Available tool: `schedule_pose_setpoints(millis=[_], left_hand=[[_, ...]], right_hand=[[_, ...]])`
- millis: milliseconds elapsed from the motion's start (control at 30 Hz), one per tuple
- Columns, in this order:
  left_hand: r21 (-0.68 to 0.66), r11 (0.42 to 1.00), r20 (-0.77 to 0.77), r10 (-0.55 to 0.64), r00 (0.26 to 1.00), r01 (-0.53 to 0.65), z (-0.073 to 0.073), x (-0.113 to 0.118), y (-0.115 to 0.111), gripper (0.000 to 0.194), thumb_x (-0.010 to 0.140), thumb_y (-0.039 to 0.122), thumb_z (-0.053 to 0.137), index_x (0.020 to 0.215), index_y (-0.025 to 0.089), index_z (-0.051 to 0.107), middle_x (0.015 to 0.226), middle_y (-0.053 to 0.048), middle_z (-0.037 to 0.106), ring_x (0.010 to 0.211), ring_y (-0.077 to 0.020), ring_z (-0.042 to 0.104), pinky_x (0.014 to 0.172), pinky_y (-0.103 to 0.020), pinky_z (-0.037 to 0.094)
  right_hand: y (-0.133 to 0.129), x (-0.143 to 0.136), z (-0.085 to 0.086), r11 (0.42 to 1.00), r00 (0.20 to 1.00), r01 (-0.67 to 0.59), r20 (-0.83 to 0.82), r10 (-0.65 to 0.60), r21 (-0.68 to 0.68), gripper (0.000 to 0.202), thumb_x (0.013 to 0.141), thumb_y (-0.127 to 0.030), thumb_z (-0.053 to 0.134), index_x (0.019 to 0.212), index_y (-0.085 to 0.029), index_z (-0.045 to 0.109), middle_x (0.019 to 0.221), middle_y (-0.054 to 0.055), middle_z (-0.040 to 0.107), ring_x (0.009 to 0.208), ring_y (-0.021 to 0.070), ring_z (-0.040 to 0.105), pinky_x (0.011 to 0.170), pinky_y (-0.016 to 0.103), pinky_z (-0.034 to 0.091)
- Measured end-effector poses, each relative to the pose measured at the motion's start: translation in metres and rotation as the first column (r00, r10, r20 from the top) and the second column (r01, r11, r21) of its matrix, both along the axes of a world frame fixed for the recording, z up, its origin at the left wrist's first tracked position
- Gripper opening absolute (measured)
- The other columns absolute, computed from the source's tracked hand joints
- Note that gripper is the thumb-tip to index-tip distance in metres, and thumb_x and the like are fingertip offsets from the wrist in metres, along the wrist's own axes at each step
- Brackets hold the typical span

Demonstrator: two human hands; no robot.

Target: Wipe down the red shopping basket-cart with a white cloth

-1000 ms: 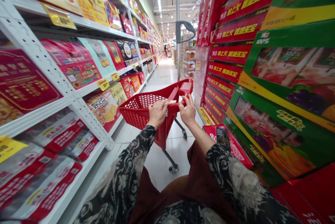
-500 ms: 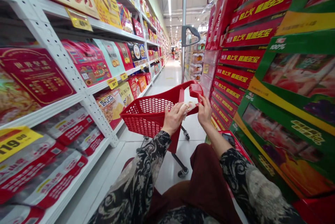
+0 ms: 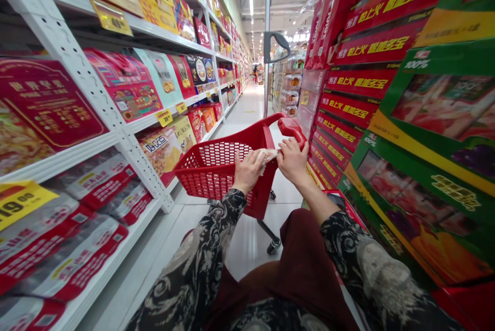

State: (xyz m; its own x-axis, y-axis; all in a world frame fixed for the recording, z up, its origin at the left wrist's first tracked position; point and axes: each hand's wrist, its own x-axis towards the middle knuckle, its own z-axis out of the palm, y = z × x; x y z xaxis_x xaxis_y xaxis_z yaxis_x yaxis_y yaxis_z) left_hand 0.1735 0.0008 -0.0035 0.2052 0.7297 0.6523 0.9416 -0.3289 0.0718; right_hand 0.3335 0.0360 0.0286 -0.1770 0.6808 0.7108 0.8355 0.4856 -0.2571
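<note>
A red plastic shopping cart (image 3: 265, 194) with perforated basket walls stands on wheels in front of my knees. My left hand (image 3: 247, 171) is closed over a crumpled white cloth (image 3: 268, 155), pressing it against the cart's near rim. Just to the right, my right hand (image 3: 293, 162) has its fingers curled over the rim below the red handle piece (image 3: 291, 129), close to the cloth's end. The fingertips of this hand are partly hidden behind the rim.
White shelving (image 3: 127, 135) with boxed snacks runs along the left. Stacked red drink cartons (image 3: 351, 109) and green fruit-print boxes (image 3: 425, 166) rise on the right. A metal pole (image 3: 267, 6) with a grey handle (image 3: 277, 47) stands beyond the cart. The tiled aisle (image 3: 247, 109) stretches ahead.
My right hand has shifted left along the rim, closer to my left hand. The left hand and cloth have moved slightly left and down.
</note>
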Motion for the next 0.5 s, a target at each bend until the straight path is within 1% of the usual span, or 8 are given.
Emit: schedule_pose_setpoints(millis=[100,167,233,400,433,500], left_hand=[[-0.048,0.992,0.075,0.122,0.99,-0.118,-0.012,-0.026,-0.001,0.037,0.091,0.031,0.04,0.127,0.033,0.05,0.131,-0.007,0.056,0.117,-0.023,0.054,0.111,-0.06,0.007],[-0.059,0.986,0.099,0.16,0.982,-0.155,-0.016,-0.033,0.0,0.037,0.091,0.032,0.041,0.126,0.032,0.051,0.131,-0.007,0.056,0.115,-0.0242,0.054,0.11,-0.061,0.007],[-0.053,0.988,0.107,0.149,0.983,-0.144,-0.015,-0.029,0.003,0.036,0.091,0.032,0.04,0.125,0.031,0.052,0.132,-0.008,0.056,0.117,-0.0242,0.053,0.111,-0.06,0.006],[-0.035,0.999,0.076,0.041,0.996,-0.038,0.0,0.0,0.011,0.037,0.092,0.028,0.036,0.126,0.03,0.051,0.134,-0.007,0.054,0.123,-0.0241,0.049,0.111,-0.059,0.007],[-0.034,0.999,0.072,0.031,0.997,-0.028,0.001,0.001,0.012,0.038,0.092,0.028,0.037,0.126,0.03,0.051,0.134,-0.007,0.054,0.123,-0.0241,0.049,0.111,-0.059,0.007],[-0.031,0.999,0.069,0.027,0.997,-0.024,-0.002,-0.005,0.012,0.038,0.091,0.028,0.038,0.126,0.031,0.051,0.134,-0.006,0.054,0.122,-0.0238,0.05,0.111,-0.058,0.007]], right_hand=[[-0.006,0.001,-0.002,0.999,1.0,0.008,0.027,-0.008,-0.034,0.035,0.082,-0.019,0.043,0.11,-0.016,0.063,0.121,0.012,0.061,0.125,0.0298,0.042,0.108,0.062,0.004],[-0.01,-0.002,-0.004,0.999,0.999,0.026,0.03,-0.024,-0.045,0.035,0.082,-0.018,0.044,0.111,-0.016,0.062,0.123,0.013,0.06,0.127,0.0302,0.039,0.108,0.062,0.004],[-0.014,-0.007,-0.005,0.998,0.999,0.034,0.035,-0.032,-0.053,0.037,0.081,-0.018,0.045,0.113,-0.015,0.061,0.126,0.013,0.058,0.129,0.0305,0.036,0.108,0.062,0.004],[-0.014,-0.012,-0.01,0.997,1.0,0.017,0.026,-0.015,-0.071,0.042,0.079,-0.015,0.044,0.119,-0.015,0.058,0.132,0.013,0.053,0.133,0.029,0.031,0.109,0.062,0.003],[-0.013,-0.011,-0.011,0.997,1.0,0.01,0.024,-0.008,-0.073,0.043,0.079,-0.014,0.044,0.12,-0.015,0.057,0.132,0.013,0.053,0.134,0.0284,0.031,0.109,0.062,0.002],[-0.01,-0.008,-0.013,0.997,1.0,-0.003,0.022,0.005,-0.081,0.044,0.079,-0.013,0.043,0.121,-0.017,0.056,0.134,0.011,0.052,0.135,0.0275,0.03,0.109,0.062,0.0]])
